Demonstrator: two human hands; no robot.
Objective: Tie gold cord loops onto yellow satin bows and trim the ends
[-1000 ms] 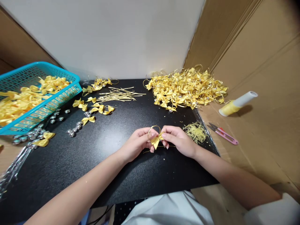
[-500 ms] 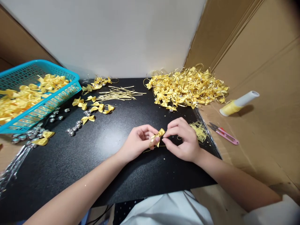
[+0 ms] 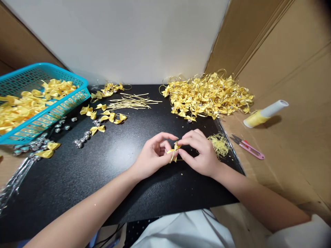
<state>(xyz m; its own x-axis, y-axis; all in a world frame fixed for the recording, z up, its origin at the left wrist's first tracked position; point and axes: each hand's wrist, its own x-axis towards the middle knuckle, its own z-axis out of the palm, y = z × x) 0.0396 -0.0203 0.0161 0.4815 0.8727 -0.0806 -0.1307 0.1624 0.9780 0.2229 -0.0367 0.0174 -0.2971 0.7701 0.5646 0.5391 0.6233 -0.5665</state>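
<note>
yellow satin, a small bow (image 3: 173, 151) is pinched between the fingertips of the left hand (image 3: 152, 156) and the right hand (image 3: 203, 151), both gripping it over the black mat (image 3: 90, 172). just beyond the right hand lies a tuft of yellow trimmings (image 3: 219, 144), with pink snips (image 3: 248, 147) and a thread spool (image 3: 263, 113) farther out, and a heap of bows (image 3: 209, 96) ahead. ahead of the left hand lie gold strips (image 3: 130, 102); well to its side, silver beads (image 3: 82, 140) and a blue basket (image 3: 64, 106).

On the tabletop (image 3: 103, 172), the bow (image 3: 173, 151) sits between left hand (image 3: 152, 156) and right hand (image 3: 203, 153), with the basket (image 3: 64, 103) at ten o'clock, cut strips (image 3: 129, 101) at eleven, the heap of bows (image 3: 209, 96) at one, spool (image 3: 263, 113) at two, snips (image 3: 248, 146) at three.
</note>
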